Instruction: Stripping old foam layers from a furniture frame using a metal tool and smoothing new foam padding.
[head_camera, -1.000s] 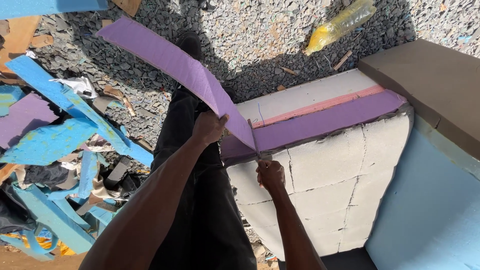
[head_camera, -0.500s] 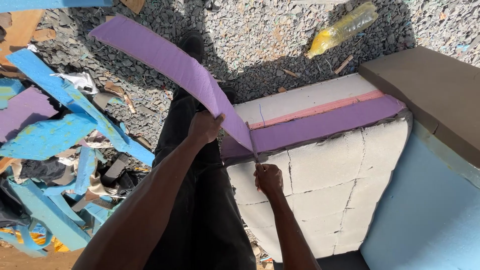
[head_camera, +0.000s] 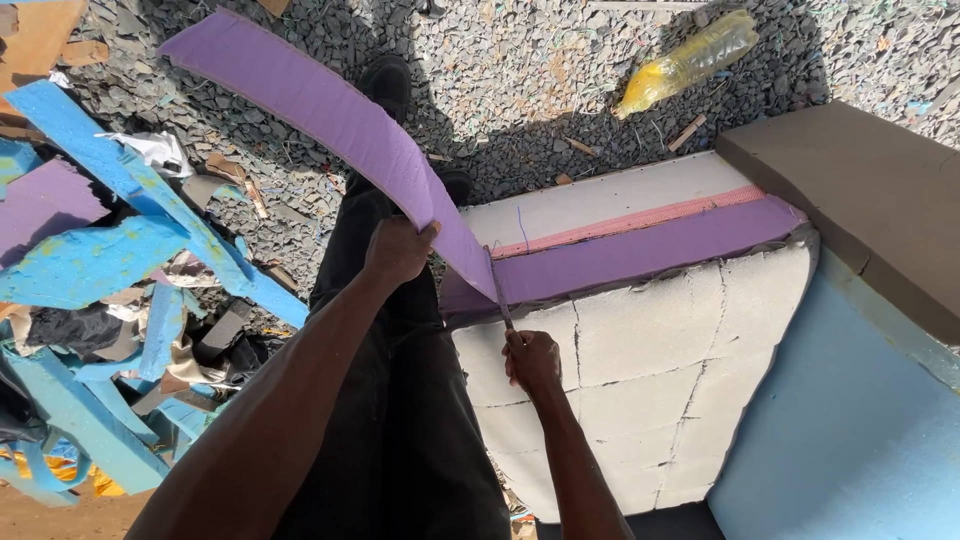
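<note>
left hand (head_camera: 398, 250) clamped on the peeled purple foam strip (head_camera: 330, 115), lifting it up and away over the gravel. right hand (head_camera: 532, 362) closed around a thin blade (head_camera: 497, 290), its tip at the seam where the strip meets the white foam block (head_camera: 640, 370). blue foam scraps (head_camera: 120, 250) lie left.

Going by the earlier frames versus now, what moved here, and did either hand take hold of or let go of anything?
Little changed. The left hand still grips the peeled purple foam strip, lifted up and to the left much as before. The right hand keeps the blade at the seam on the white foam block; it sits a touch lower than before. Nothing was taken or released. The yellow bottle and blue scraps stayed put.
</note>
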